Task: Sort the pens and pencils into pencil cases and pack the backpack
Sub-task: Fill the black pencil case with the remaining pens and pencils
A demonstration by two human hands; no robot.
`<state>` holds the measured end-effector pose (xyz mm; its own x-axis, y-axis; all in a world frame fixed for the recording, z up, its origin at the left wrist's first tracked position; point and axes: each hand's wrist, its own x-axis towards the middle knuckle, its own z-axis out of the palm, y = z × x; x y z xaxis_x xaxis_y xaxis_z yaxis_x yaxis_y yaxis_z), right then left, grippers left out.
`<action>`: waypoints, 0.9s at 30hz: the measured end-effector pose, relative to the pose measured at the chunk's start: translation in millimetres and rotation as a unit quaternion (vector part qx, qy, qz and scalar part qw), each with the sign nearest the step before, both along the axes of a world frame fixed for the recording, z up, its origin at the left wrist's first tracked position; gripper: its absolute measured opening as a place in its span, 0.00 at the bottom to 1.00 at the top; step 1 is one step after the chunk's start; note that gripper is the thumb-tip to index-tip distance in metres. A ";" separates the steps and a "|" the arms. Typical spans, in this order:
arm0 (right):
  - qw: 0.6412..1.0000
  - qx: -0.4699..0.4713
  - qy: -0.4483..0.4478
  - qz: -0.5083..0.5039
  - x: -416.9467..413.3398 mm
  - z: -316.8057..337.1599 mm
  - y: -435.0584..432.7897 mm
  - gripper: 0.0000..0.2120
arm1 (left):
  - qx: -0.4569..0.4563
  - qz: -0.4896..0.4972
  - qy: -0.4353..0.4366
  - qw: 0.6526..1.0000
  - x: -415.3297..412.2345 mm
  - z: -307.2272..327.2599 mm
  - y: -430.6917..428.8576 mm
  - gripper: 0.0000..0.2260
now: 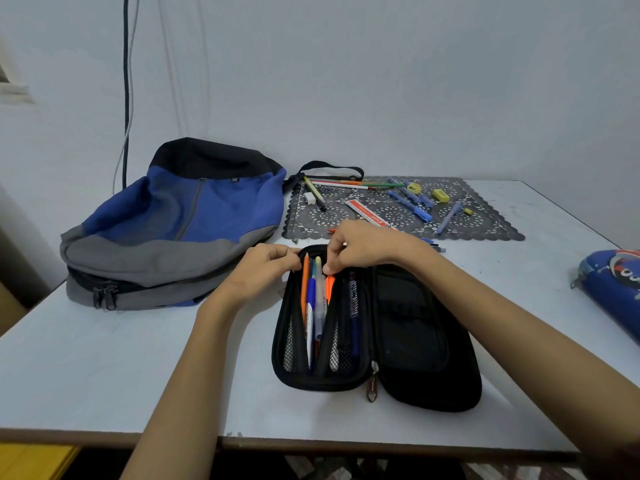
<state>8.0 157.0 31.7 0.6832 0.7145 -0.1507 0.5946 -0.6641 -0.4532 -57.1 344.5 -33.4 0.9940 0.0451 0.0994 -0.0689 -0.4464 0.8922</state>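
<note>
A black pencil case (408,341) lies unzipped and spread flat in front of me. Its left half holds several pens and pencils (313,306) behind a mesh pocket. My left hand (266,268) pinches the far left rim of the case. My right hand (360,245) pinches the top of an orange pen (330,285) at the far end of the pocket. A blue, grey and black backpack (173,230) lies flat at the left. More pens, a ruler (369,213), an eraser (310,198) and sharpeners (440,195) lie scattered on a dark lace mat (485,226) behind the case.
A second, blue patterned pencil case (613,289) sits at the table's right edge. The wall stands close behind the mat. Cables (126,98) hang down the wall behind the backpack. The table's front edge (311,441) runs under my forearms.
</note>
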 end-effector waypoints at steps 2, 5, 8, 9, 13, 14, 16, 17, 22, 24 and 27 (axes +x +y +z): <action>0.999 -0.007 -0.035 0.002 -1.9 1.6 2.1 0.05 | 0.002 -0.005 0.001 1.000 1.4 -1.4 0.8 0.15; 0.997 -0.011 -0.071 0.006 -4.9 2.7 5.5 0.07 | -0.005 -0.016 0.006 1.000 2.5 -4.7 3.4 0.11; 0.996 -0.010 -0.087 0.004 -5.0 -1.4 8.2 0.07 | -0.007 -0.015 0.007 1.000 0.8 -2.8 1.6 0.11; 0.994 0.002 -0.105 -0.001 -5.2 -4.2 9.6 0.07 | -0.006 -0.010 0.005 1.000 -0.4 -1.1 0.4 0.11; 0.990 0.114 -0.086 -0.007 -7.3 -11.3 16.0 0.11 | -0.007 -0.008 -0.004 1.000 -4.1 3.9 -3.4 0.11; 0.990 0.125 -0.062 -0.001 -7.2 -11.7 17.0 0.10 | -0.008 -0.009 -0.004 1.000 -3.3 2.8 -2.5 0.13; 0.993 0.118 -0.031 0.008 -6.3 -13.0 17.7 0.07 | -0.014 -0.014 -0.004 1.000 -1.4 1.3 0.1 0.18; 0.993 0.116 -0.016 0.007 -5.8 -13.9 17.1 0.06 | -0.015 -0.014 -0.001 1.000 -0.8 0.9 1.0 0.18; 0.995 0.099 0.018 -0.007 -3.5 -11.4 10.5 0.12 | -0.021 0.001 0.007 1.000 -0.6 2.0 -1.2 0.16; 0.996 0.091 -0.010 -0.005 -1.5 -8.7 10.9 0.14 | -0.022 0.005 0.003 1.000 0.6 0.7 -0.9 0.17; 0.993 0.107 -0.042 0.014 -3.6 -3.4 13.6 0.11 | -0.010 0.000 0.001 1.000 0.8 0.6 0.9 0.18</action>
<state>4.3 170.5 28.3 0.6670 0.7425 0.0626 0.6525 -0.5415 -0.5302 -56.3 345.4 -32.8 0.9941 0.0472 0.0972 -0.0678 -0.4279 0.9013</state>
